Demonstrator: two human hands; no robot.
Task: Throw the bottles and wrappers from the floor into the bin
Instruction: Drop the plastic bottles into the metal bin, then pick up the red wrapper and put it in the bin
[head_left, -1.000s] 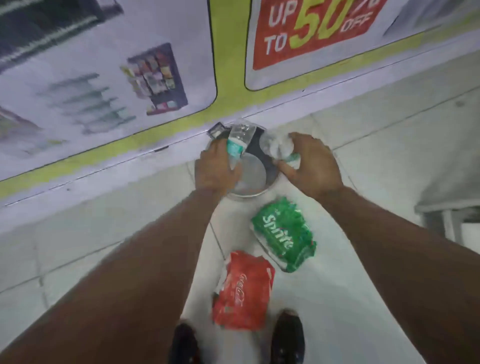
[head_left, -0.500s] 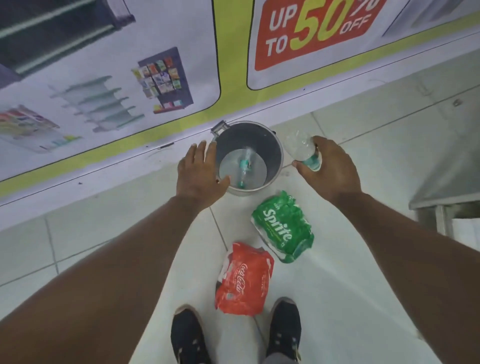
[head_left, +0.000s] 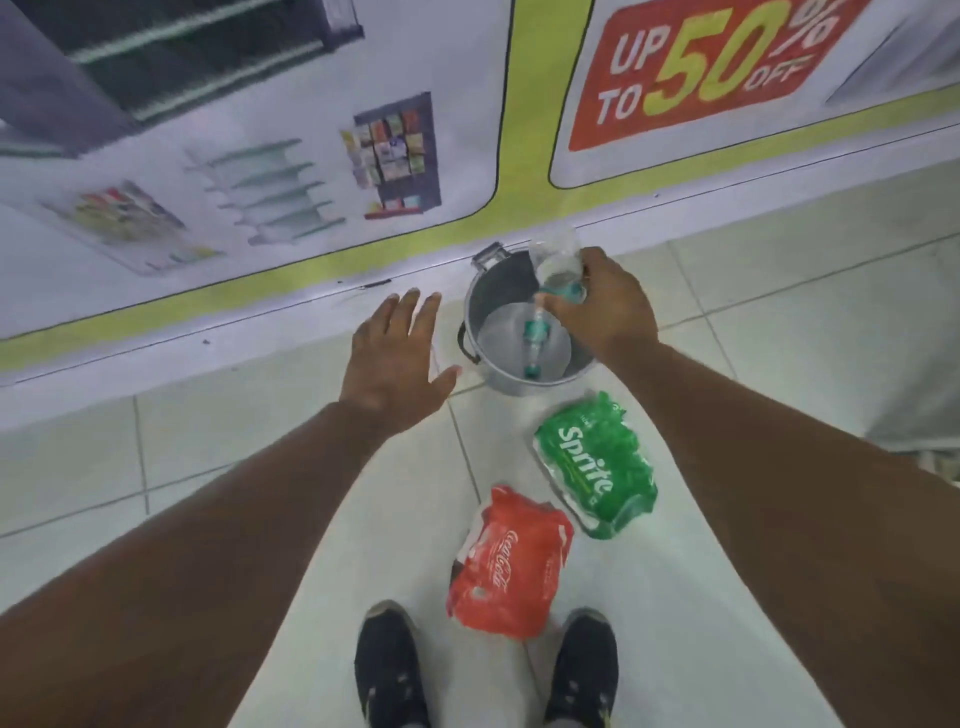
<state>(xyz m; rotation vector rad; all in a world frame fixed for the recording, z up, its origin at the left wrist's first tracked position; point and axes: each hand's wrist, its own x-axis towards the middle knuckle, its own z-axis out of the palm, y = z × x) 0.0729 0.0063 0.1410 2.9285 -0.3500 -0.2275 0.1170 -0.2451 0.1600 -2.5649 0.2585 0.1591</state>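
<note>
A round metal bin (head_left: 475, 312) stands on the floor against the wall. One clear bottle with a teal label (head_left: 534, 340) lies inside on its bottom. My right hand (head_left: 605, 306) is shut on a second clear bottle (head_left: 558, 267), holding it over the bin's far right rim. My left hand (head_left: 397, 351) hovers left of the bin, fingers spread and holding nothing. A green Sprite wrapper (head_left: 595, 465) lies on the tiles just in front of the bin. A red Coca-Cola wrapper (head_left: 511, 564) lies nearer my feet.
My two black shoes (head_left: 392, 665) stand at the bottom, the red wrapper between them. A wall with printed posters and a yellow-green stripe (head_left: 291, 283) runs behind the bin. A grey metal object (head_left: 924, 426) sits at the right edge.
My left hand let its bottle drop into the bin and pulled back to the left, open. My right hand swung its bottle from the right of the bin to over the rim.
</note>
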